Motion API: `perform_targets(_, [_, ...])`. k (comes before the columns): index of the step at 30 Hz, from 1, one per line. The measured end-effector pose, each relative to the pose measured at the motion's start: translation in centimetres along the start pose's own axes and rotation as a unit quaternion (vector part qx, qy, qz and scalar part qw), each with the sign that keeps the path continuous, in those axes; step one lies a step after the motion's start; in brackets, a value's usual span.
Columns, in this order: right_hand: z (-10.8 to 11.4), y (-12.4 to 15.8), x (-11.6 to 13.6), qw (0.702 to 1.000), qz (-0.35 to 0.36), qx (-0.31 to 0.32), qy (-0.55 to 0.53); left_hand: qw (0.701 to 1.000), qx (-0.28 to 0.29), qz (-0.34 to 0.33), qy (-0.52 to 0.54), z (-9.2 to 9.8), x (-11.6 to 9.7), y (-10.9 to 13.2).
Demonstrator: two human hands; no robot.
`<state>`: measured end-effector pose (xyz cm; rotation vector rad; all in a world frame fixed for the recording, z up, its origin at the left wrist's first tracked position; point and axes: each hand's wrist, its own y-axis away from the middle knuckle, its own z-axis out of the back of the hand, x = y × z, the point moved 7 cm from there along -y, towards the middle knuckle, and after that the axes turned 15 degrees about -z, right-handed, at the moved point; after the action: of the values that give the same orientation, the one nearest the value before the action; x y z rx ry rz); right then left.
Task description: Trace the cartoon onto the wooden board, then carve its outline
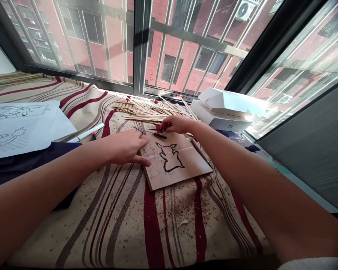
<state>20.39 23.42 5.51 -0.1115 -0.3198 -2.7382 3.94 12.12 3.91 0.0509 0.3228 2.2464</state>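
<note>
A thin board (192, 159) lies on the striped cloth, with a pencil-like outline drawing and a thick black outline on its face. My left hand (126, 147) rests at the board's left edge, thumb and index finger spread apart on its surface. Beyond the top edge, my right hand (176, 124) has its fingertips pinched together around something thin and dark, mostly hidden. Just below those fingers is a slim metal tool with a black handle (160, 135). Along the board's right side lies a pen-like stick (200, 150).
Thin wooden sticks (154, 108) are heaped by the window, beside an open white box (227, 116). Drawn paper sheets (28, 125) and a white marker (87, 133) lie at left. Brown crumbs (186, 210) litter the striped cloth (124, 232).
</note>
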Motion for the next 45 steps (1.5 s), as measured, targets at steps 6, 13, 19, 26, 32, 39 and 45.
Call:
perform_targets(6, [0.2,-1.2,-0.8,0.998,-0.04,-0.017,0.044,1.0,0.0,-0.003,0.001,-0.1,0.1,-0.1])
perform_targets(13, [2.5,5.3,1.0,0.969,0.0,-0.157,-0.193,1.0,-0.012,-0.009,0.005,0.1,-0.2,-0.1])
perform_targets(19, [-2.0,15.7,3.6,0.975,-0.09,-0.152,-0.136,1.0,-0.008,-0.006,0.013,0.2,-0.2,-0.1])
perform_targets(26, [-5.0,20.6,4.4,0.969,-0.063,-0.214,-0.106,1.0,-0.003,-0.003,-0.001,0.2,-0.2,-0.1])
perform_targets(32, [-4.7,22.0,5.4,0.941,-0.015,-0.338,-0.031,1.0,-0.007,-0.002,0.008,0.1,-0.2,-0.1])
perform_targets(39, [-5.2,21.9,6.8,0.928,-0.005,-0.362,0.082,1.0,-0.005,-0.004,-0.008,-0.3,0.2,-0.3])
perform_targets(45, [-5.4,21.1,8.6,0.94,0.002,-0.265,0.215,1.0,-0.004,-0.008,-0.016,-0.3,0.1,-0.4])
